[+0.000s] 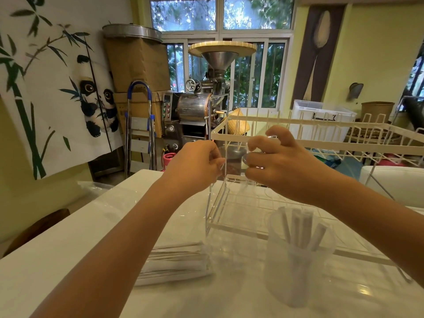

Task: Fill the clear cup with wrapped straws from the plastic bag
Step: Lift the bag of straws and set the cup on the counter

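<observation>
A clear cup [298, 255] stands on the white table [68, 260] at the front right, with several white wrapped straws [298, 228] upright in it. A flat pile of wrapped straws [174, 262] lies left of the cup. My left hand [197, 166] and my right hand [275, 161] are raised side by side above the table, fingers curled, each pinching the top of a thin clear plastic bag [229, 249]. The bag hangs down toward the pile; its film is hard to make out.
A white wire dish rack [321, 125] stands on the table right behind the hands and the cup. Beyond the table are a metal roasting machine [195, 106], a step ladder [140, 129], cardboard boxes and a white plastic crate [321, 115].
</observation>
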